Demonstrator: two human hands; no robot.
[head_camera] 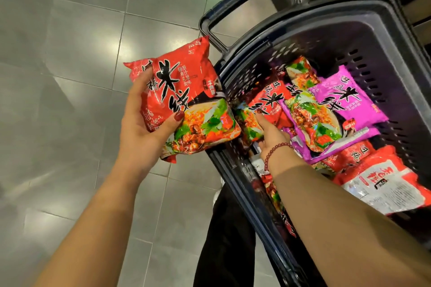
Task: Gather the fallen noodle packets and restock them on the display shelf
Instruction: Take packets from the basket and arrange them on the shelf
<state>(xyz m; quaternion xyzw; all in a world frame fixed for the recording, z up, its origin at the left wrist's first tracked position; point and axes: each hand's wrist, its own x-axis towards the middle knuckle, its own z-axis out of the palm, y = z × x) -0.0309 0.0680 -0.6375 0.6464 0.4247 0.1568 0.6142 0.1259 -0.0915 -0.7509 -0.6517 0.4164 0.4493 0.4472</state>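
Your left hand (pixel 144 128) clamps the raised packet (pixel 184 100), right hand (pixel 269 134) pinches the basket packet (pixel 265 102) (likely light, slippery, brittle): grip edges.

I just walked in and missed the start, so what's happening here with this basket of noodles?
A person stands over a dark plastic basket on a tiled floor. Their left hand holds a red noodle packet just outside the basket. The right hand reaches inside and grips a second red packet lying beside purple packets. Whether packets are going in or coming out can't be told.
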